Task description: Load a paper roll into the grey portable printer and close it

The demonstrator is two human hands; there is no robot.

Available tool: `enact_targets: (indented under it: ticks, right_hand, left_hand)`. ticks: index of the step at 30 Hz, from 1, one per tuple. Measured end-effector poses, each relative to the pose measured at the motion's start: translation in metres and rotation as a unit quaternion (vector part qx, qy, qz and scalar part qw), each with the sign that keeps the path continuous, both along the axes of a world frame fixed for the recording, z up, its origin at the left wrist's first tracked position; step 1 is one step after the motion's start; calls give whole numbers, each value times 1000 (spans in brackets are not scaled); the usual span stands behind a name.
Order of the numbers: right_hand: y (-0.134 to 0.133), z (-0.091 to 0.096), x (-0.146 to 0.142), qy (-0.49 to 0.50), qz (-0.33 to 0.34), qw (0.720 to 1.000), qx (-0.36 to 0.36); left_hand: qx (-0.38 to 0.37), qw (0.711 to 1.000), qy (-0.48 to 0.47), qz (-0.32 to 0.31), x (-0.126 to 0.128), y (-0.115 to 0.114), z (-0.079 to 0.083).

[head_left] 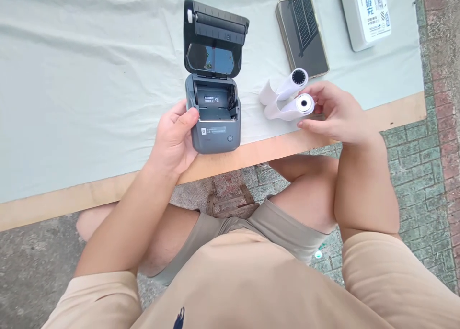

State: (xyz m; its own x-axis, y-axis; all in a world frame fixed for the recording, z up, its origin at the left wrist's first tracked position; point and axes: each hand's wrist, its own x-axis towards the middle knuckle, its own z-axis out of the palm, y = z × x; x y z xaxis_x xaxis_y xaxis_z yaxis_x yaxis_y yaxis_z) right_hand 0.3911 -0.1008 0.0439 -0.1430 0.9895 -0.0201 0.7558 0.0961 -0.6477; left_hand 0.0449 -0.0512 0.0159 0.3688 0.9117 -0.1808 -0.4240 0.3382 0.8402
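My left hand (177, 135) grips the left side of a dark grey portable label printer (212, 142), its thumb on the front rim. The printer's black lid (215, 34) stands raised, and no roll sits in the paper bay. To the right lie two white paper rolls, a nearer paper roll (293, 109) and a farther paper roll (287, 88), joined by a loose strip of paper. Beside the nearer roll's end is my right hand (334, 112), thumb and fingers apart around its edge. Whether a fingertip touches the roll, I cannot tell.
Behind the rolls lies a dark smartphone (305, 37) with a clear case. A white box (366, 17) with blue print stands at the far right. Pale cloth (89, 80) covers the table, whose wooden edge (118, 187) runs in front of my knees.
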Motion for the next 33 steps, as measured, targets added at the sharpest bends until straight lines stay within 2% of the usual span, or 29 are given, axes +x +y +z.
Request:
enact_targets:
  ticks: [5, 9, 12, 14, 16, 19, 25, 30, 33]
  right_hand:
    - [10, 6, -13, 42, -26, 999, -14]
    - [11, 27, -27, 91, 39, 995, 2]
    - [11, 41, -57, 146, 124, 981, -12]
    - [14, 46, -84, 232, 168, 956, -64]
    - [17, 46, -110, 291, 170, 934, -116]
    - [25, 43, -134, 272, 153, 939, -140]
    - [35, 39, -138, 237, 133, 962, -20]
    - [34, 36, -138, 212, 135, 968, -10]
    - [35, 35, -141, 127, 88, 986, 57]
  left_hand:
    - [0, 1000, 6, 4, 2, -1, 0]
    - [-2, 1000, 7, 17, 3, -2, -1]
    - [-4, 1000, 5, 6, 2, -3, -2]
    - [-9, 1000, 1, -1, 1, -4, -2]
    - [-9, 1000, -6, 1, 1, -4, -1]
    - [-15, 999, -36, 16, 3, -4, -2]
    - [-34, 997, -62, 6, 3, -3, -2]
    - [-20, 999, -47, -11, 2, -4, -1]
    - [-27, 999, -43, -9, 2, -5, 0]
